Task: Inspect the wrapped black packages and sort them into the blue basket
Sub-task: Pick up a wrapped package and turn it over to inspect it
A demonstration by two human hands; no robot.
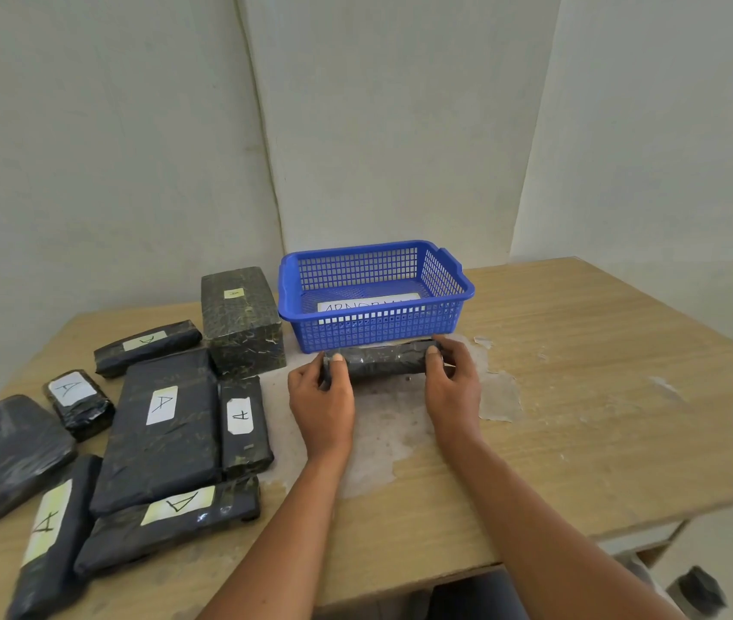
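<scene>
Hands reach forward: your left hand (321, 387) and right hand (450, 379) grip the ends of a long black wrapped package (383, 361), lying left-to-right just before the blue plastic basket (373, 333).

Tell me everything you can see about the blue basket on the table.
The blue basket is a rectangular tray of what looks like plastic, with lattice walls, a solid rim and a small handle at each short end. It stands upright on the wooden table near the wall. Inside lies only a white paper with partly hidden writing. No hand touches it.
</scene>
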